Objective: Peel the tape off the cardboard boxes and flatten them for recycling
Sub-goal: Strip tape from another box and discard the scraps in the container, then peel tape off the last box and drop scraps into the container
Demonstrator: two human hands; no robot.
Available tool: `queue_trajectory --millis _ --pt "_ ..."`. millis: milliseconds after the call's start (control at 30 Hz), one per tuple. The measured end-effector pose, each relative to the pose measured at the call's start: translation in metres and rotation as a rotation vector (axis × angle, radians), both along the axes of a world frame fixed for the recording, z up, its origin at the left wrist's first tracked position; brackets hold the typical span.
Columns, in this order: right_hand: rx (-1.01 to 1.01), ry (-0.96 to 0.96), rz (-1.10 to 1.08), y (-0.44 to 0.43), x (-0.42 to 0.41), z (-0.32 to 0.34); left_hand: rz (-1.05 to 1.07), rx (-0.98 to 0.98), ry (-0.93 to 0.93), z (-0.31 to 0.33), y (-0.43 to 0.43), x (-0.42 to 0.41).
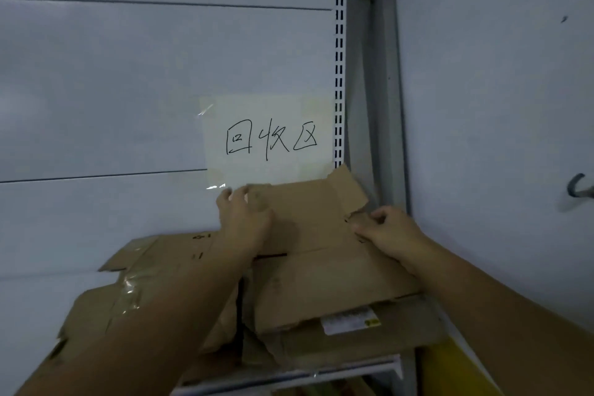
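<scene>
The left hand [245,219] is curled round the upper left corner of the flattened box [321,270]. Its right edge, at 3 o'clock, is pinched by the right hand [387,228]. The box is spread toward 6 o'clock over a cardboard stack [128,286], and a sign [270,138] is taped at 12 o'clock.
</scene>
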State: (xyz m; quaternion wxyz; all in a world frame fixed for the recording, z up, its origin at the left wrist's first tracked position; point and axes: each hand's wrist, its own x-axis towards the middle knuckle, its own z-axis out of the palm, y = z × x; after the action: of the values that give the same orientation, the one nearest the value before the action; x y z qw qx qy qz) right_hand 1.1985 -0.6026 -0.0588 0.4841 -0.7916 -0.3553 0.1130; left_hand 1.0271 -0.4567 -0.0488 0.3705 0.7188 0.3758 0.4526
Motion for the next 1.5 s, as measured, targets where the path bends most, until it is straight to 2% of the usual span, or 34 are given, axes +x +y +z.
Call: queue_trajectory --millis 33,100,133,200,233,300,367,433,500,567,800,900,967,1033,1100,1167,1200,1233,1267,1333,1367,1500 --pt "-0.042 0.014 0.008 0.006 0.004 -0.009 0.046 0.157 0.15 -0.002 -0.009 0.0" --pt "-0.17 -0.035 0.038 0.016 0.005 -0.028 -0.016 0.37 0.498 -0.018 -0.025 0.0" --pt "-0.248 -0.106 0.043 0.021 0.005 -0.037 -0.096 0.384 0.647 -0.029 -0.031 0.0" --pt "-0.34 -0.321 0.032 0.029 0.007 -0.054 -0.275 0.255 0.928 -0.054 -0.038 -0.001" --pt "-0.355 -0.437 0.034 0.031 0.008 -0.06 -0.344 0.211 1.068 -0.066 -0.038 -0.003" --pt "-0.276 -0.663 0.117 0.034 0.007 -0.068 -0.418 0.262 1.26 -0.084 -0.036 -0.008" --pt "-0.279 -0.786 0.293 0.04 0.008 -0.077 -0.445 0.337 1.298 -0.084 -0.039 -0.012" --pt "-0.471 -0.701 0.423 0.042 0.008 -0.089 -0.395 0.36 1.326 -0.084 -0.047 -0.009" --pt "-0.601 -0.634 0.457 0.043 0.009 -0.098 -0.336 0.327 1.286 -0.084 -0.051 -0.005" --pt "-0.639 -0.646 0.474 0.044 0.012 -0.1 -0.345 0.261 1.283 -0.086 -0.055 -0.004" --pt "-0.642 -0.638 0.454 0.041 0.015 -0.099 -0.323 0.201 1.233 -0.094 -0.054 -0.001" --pt "-0.675 -0.824 0.358 0.042 0.002 -0.098 -0.316 0.204 1.354 -0.088 -0.062 0.004" --pt "-0.663 -0.881 0.315 0.04 -0.008 -0.089 -0.334 0.173 1.278 -0.074 -0.069 0.01" --pt "-0.637 -0.624 0.307 0.036 -0.015 -0.079 -0.335 0.255 1.123 -0.048 -0.077 -0.001" --pt "-0.606 -0.474 0.28 0.039 -0.017 -0.077 -0.292 0.426 1.012 -0.014 -0.075 -0.036" --pt "-0.597 -0.51 0.008 0.061 -0.025 -0.068 -0.216 0.491 1.009 0.012 -0.059 -0.093" --pt "-0.624 -0.464 -0.147 0.069 -0.039 -0.056 -0.156 0.503 1.045 0.019 -0.044 -0.126" --pt "-0.582 -0.54 -0.261 0.079 -0.059 -0.043 -0.094 0.512 1.082 0.025 -0.028 -0.161" --pt "-0.484 -0.677 -0.244 0.091 -0.087 -0.032 -0.026 0.515 1.117 0.03 -0.01 -0.196" --pt "-0.257 -0.754 0.195 0.115 -0.154 -0.003 0.105 0.481 1.187 0.039 0.023 -0.265" --pt "-0.215 -0.788 0.32 0.119 -0.195 0.012 0.16 0.443 1.204 0.042 0.036 -0.299" --pt "-0.282 -1.01 0.614 0.151 -0.34 0.021 0.332 0.306 1.163 0.052 0.061 -0.418"
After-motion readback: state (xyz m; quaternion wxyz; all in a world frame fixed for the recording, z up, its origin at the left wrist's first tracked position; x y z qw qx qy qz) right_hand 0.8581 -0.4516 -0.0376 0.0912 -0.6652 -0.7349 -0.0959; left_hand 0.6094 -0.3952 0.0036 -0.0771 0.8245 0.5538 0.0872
